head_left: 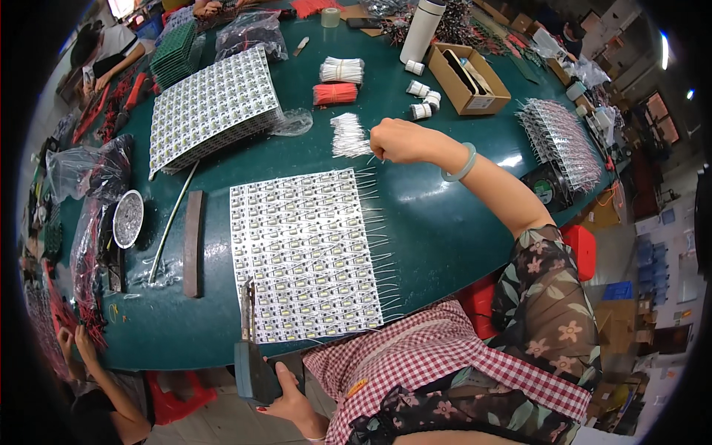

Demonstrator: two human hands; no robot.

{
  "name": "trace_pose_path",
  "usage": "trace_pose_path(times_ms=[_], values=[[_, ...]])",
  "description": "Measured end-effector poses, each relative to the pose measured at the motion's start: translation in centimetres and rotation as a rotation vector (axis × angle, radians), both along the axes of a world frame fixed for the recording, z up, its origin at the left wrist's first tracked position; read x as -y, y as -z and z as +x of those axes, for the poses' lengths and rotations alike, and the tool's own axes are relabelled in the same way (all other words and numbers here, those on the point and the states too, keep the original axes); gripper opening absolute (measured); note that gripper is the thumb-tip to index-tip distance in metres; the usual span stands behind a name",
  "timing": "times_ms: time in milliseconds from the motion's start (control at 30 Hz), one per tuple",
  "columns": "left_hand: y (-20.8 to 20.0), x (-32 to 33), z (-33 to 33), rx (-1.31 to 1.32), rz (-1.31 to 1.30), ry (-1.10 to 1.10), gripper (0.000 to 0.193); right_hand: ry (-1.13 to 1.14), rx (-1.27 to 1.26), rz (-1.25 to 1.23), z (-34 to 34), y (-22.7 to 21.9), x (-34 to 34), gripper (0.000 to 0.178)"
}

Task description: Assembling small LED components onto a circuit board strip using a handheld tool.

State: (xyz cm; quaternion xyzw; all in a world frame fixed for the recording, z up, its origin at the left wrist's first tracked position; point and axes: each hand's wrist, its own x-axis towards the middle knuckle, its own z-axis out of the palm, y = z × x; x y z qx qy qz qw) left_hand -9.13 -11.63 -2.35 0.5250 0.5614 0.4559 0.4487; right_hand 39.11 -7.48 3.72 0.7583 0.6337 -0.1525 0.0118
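Observation:
My left hand (288,404) grips a blue-grey soldering gun (248,371) at the table's front edge. Its long metal tip (250,304) reaches over the lower left of a white LED circuit-board panel (304,252). Thin wires (377,245) stick out in a row along the panel's right side. Beyond the panel, my right hand (400,141) is closed in a pinch at the right edge of a pile of loose white wires (348,135). Its fingertips face away, so what they hold is hidden.
Banded red wires (335,93) and white wires (342,70) lie farther back. A stack of LED panels (215,104) stands at left, near a metal bar (193,245) and a bowl (128,219). A cardboard box (467,81) and bottle (423,31) stand behind. Another person's hands (80,345) work at left.

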Motion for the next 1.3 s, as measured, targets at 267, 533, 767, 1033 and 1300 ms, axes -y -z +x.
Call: trace_pose_path(times_ms=[267, 533, 767, 1033, 1300], values=[[0.4, -0.2, -0.3, -0.007, 0.033, -0.028, 0.029, 0.004, 0.007, -0.022, -0.8, 0.2, -0.2, 0.016], [0.5, -0.1, -0.8, 0.0, 0.004, 0.024, 0.033, -0.011, 0.042, 0.028, -0.2, 1.3, 0.5, 0.014], [0.1, 0.0, 0.3, 0.016, 0.04, -0.016, 0.029, -0.023, 0.167, 0.117, -0.4, 1.3, 1.4, 0.011], [0.1, 0.3, -0.1, 0.064, 0.003, -0.092, 0.028, -0.239, 0.361, 0.256, -1.2, 3.8, 2.1, 0.004], [2.1, 0.4, -1.8, 0.039, 0.068, -0.054, 0.028, -0.083, 0.341, 0.352, -1.7, 3.3, 2.3, 0.006]])
